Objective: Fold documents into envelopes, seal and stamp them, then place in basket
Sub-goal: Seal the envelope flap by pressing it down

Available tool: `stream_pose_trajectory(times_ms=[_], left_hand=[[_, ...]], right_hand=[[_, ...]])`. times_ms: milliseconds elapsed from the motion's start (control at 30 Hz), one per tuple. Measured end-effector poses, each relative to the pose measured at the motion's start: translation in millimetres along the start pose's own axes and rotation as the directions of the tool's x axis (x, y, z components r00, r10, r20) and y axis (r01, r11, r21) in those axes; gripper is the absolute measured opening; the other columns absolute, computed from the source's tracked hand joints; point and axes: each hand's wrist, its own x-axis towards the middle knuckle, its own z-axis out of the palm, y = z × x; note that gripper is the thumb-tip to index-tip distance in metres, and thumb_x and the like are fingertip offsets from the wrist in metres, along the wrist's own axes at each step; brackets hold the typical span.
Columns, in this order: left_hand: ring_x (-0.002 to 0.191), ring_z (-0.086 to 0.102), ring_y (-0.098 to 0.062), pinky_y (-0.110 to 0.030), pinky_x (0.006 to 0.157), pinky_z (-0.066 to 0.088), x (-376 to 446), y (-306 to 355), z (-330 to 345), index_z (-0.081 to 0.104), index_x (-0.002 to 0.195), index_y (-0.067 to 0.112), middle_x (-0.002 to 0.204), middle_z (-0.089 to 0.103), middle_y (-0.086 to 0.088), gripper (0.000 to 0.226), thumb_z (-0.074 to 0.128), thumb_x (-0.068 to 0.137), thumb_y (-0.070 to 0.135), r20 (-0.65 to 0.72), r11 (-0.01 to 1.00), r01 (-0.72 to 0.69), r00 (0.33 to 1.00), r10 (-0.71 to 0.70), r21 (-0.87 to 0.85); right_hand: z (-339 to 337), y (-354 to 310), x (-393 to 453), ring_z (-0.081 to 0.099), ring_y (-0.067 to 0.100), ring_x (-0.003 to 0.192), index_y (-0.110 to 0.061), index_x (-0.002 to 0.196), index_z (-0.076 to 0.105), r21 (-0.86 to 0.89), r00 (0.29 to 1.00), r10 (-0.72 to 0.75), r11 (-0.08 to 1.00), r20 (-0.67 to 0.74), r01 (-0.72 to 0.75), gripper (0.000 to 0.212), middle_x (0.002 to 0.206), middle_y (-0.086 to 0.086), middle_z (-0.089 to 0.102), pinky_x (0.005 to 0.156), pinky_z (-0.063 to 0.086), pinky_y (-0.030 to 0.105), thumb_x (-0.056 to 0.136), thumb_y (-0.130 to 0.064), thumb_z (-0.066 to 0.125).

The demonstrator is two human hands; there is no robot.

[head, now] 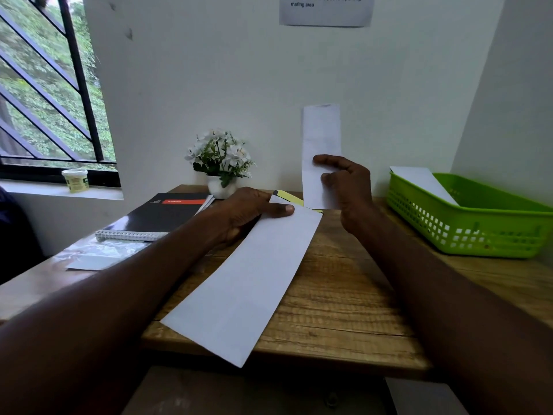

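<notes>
A long white envelope (248, 280) slants across the wooden desk (338, 298), its near corner past the desk's front edge. My left hand (254, 209) grips its far end, thumb on top. My right hand (347, 182) pinches a folded white document (320, 133) and holds it upright above the desk, just right of the envelope's far end. The green plastic basket (478, 229) stands at the right with one white envelope (425, 181) leaning inside it.
A black spiral notebook (158, 217) lies at the left, with a clear plastic sleeve of paper (95, 256) in front of it. A potted white flower (221, 163) stands by the wall. Yellow paper (288, 197) lies behind the envelope. A small tub (75, 180) sits on the windowsill.
</notes>
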Motion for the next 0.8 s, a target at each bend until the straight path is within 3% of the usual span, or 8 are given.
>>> stream_pose_trajectory(times_ms=[133, 233, 367, 500, 600, 700, 800], left_hand=[[0.099, 0.076, -0.032, -0.039, 0.083, 0.062, -1.3, 0.1, 1.9, 0.076, 0.116, 0.003, 0.111, 0.077, -0.019, 0.034, 0.082, 0.083, 0.008, 0.001, 1.0, -0.019, 1.0, 0.019, -0.021], [0.091, 0.077, -0.03, -0.035, 0.073, 0.063, -3.8, 1.0, 4.1, 0.074, 0.116, -0.001, 0.109, 0.077, -0.02, 0.033, 0.081, 0.084, 0.005, -0.005, 0.999, -0.019, 1.0, 0.019, -0.034], [0.101, 0.076, -0.034, -0.043, 0.085, 0.062, -2.5, 1.7, 1.3, 0.073, 0.119, 0.001, 0.112, 0.077, -0.018, 0.04, 0.084, 0.082, 0.01, -0.02, 1.0, -0.013, 1.0, 0.013, -0.009], [0.097, 0.077, -0.033, -0.041, 0.08, 0.063, -4.7, 3.6, 1.4, 0.072, 0.119, 0.001, 0.11, 0.077, -0.018, 0.039, 0.083, 0.083, 0.01, -0.043, 0.999, -0.007, 0.999, 0.005, -0.048], [0.087, 0.078, -0.03, -0.036, 0.069, 0.063, -6.0, 4.7, 1.0, 0.072, 0.117, 0.001, 0.107, 0.078, -0.018, 0.032, 0.078, 0.086, 0.005, -0.046, 0.994, -0.017, 0.999, 0.012, -0.111], [0.085, 0.078, -0.03, -0.037, 0.068, 0.062, -6.5, 5.8, 1.6, 0.071, 0.117, 0.001, 0.104, 0.078, -0.018, 0.034, 0.079, 0.085, 0.007, -0.065, 0.996, -0.006, 0.998, 0.001, -0.084], [0.078, 0.077, -0.029, -0.036, 0.064, 0.062, -7.3, 5.8, 3.4, 0.072, 0.113, -0.001, 0.1, 0.078, -0.019, 0.03, 0.078, 0.085, 0.006, -0.079, 0.997, -0.015, 0.997, 0.009, -0.074]], right_hand=[[2.3, -4.3, -4.4, 0.065, 0.004, 0.083, -0.021, 0.107, 0.081, -0.029, 0.996, 0.042, 0.999, 0.076, -0.04, 0.044, 0.104, -0.01, 0.076, 0.063, 0.051, 0.014, 0.084, 0.008, 0.056], [6.6, -4.2, -6.4, 0.068, 0.009, 0.097, -0.027, 0.113, 0.079, -0.037, 0.973, 0.106, 0.994, 0.206, -0.1, 0.032, 0.112, -0.013, 0.076, 0.079, 0.055, 0.026, 0.092, -0.008, 0.065], [10.6, -4.2, -8.1, 0.063, 0.015, 0.118, -0.034, 0.118, 0.077, -0.036, 0.93, 0.177, 0.984, 0.322, -0.175, 0.026, 0.125, -0.012, 0.072, 0.089, 0.049, 0.032, 0.096, -0.025, 0.065], [9.0, -1.1, -7.7, 0.062, 0.022, 0.119, -0.034, 0.119, 0.076, 0.021, 0.913, 0.25, 0.962, 0.322, -0.271, 0.026, 0.129, -0.008, 0.07, 0.098, 0.052, 0.041, 0.097, -0.028, 0.064], [9.5, 3.7, -7.1, 0.064, 0.025, 0.113, -0.032, 0.12, 0.076, 0.038, 0.891, 0.3, 0.943, 0.34, -0.332, 0.028, 0.129, -0.003, 0.069, 0.093, 0.056, 0.04, 0.095, -0.024, 0.066], [10.6, 7.7, -3.5, 0.068, 0.025, 0.103, -0.033, 0.133, 0.064, 0.127, 0.911, 0.295, 0.931, 0.289, -0.342, 0.045, 0.128, 0.005, 0.069, 0.081, 0.06, 0.037, 0.092, -0.015, 0.071], [7.3, 8.9, -0.2, 0.072, 0.027, 0.098, -0.02, 0.142, 0.051, 0.251, 0.919, 0.352, 0.887, 0.177, -0.388, 0.059, 0.124, 0.008, 0.069, 0.091, 0.059, 0.049, 0.089, -0.017, 0.077]])
